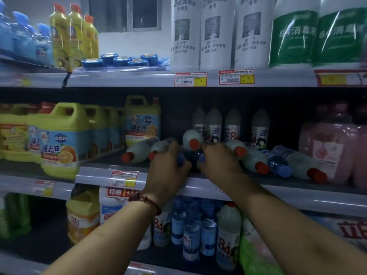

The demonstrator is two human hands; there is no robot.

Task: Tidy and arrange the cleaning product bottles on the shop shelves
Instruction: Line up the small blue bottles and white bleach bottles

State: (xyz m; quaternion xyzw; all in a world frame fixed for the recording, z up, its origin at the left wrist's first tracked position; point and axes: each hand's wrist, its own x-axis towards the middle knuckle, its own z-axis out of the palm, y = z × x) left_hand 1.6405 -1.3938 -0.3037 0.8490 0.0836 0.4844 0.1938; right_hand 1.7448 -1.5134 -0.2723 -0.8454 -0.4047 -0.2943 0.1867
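Several small white bottles with red caps lie on their sides on the middle shelf: one at the left, one pointing at me, others to the right. My left hand curls round a blue-capped bottle lying there. My right hand curls round another blue-capped bottle beside it. Behind them, grey-topped "84" bottles stand upright in a row.
Yellow dish-soap jugs fill the middle shelf's left; pink jugs stand at its right. The top shelf holds yellow bottles, blue round tins and tall white bottles. The lower shelf holds blue and white bottles.
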